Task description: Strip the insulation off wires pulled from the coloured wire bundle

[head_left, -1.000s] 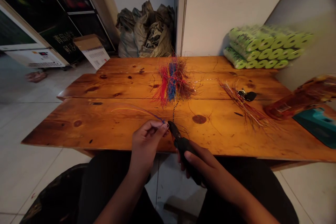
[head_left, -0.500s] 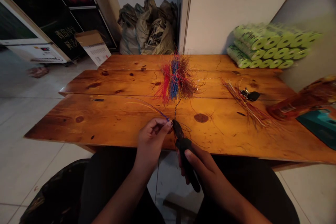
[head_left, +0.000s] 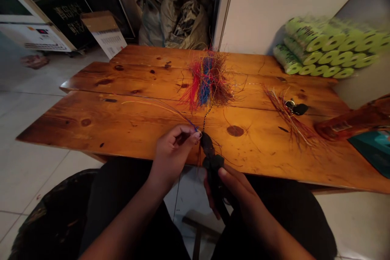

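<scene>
My left hand pinches thin wires between thumb and fingertips. Their blue and orange-yellow ends trail off to the upper left over the wooden table. In my right hand is a pair of black pliers, its nose pointing away from me and close beside the left fingertips. Whether the jaws grip a wire cannot be made out. A dark-and-light twisted wire runs from near the plier tip toward a heap of red, blue and brown wires.
Loose reddish wires and a key ring with a black fob lie on the right. Beyond them are an orange bottle and a teal object. Green-wrapped rolls are stacked behind. A black bag-lined bin stands lower left.
The camera view has shifted, so the table sits higher in the picture. The plier handles look further apart now. The left hand keeps its pinch on the wires.
</scene>
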Available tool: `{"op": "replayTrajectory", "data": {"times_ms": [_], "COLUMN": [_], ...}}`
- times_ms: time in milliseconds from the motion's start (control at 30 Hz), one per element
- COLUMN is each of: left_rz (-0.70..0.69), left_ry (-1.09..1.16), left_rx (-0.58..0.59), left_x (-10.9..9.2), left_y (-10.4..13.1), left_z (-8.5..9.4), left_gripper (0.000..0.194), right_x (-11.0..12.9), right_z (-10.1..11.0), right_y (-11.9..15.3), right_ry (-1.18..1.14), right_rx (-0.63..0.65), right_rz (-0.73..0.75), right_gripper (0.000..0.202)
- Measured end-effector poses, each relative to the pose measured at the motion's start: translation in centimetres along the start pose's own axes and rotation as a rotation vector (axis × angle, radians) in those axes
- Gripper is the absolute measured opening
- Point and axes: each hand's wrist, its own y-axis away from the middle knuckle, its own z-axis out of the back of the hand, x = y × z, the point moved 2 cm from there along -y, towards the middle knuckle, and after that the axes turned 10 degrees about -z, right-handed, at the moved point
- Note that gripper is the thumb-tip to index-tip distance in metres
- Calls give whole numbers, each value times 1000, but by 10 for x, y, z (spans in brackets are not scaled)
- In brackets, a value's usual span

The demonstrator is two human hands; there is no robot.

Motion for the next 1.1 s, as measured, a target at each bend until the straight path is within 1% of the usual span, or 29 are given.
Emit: {"op": "replayTrajectory", "data": {"times_ms": [167,300,400,500,567,700,800,1000,1100], "left_rz": [-79,-178,-230,-264,-248,-146,-90,-68,-61], "left_ry": [-123,-218,-236,-240,-229,-142,-56,-13,-12], "left_rx": [25,-50,-104,-124,-112,-79,-91,-106,-95], "left_x": [-2,-1,3,6,7,6,5,5,6], "left_y": [1,6,10,11,10,5,2,1,2], "left_z": [4,3,2,2,2,1,1,3,3], "left_gripper": [7,5,4,3,4,5,5,6,7], "right_x": [2,1,1,1,1,-1,-2,-1,-1], "right_z": [1,-2,-5,-5,-3,1,3,6,7], "right_y": [0,-3,-6,-7,-8,-9,-10,-11,-11], "right_ry": [44,-58,-166,-201,-188,-138,-105,-70,-61], "right_rx": [-22,46,106,145,145,114,91,53,57], "right_rz": [-45,-82,-109,-113,-99,-52,-43,-28,-30], "right_gripper": [34,38,40,40,41,40,42,40,39]}}
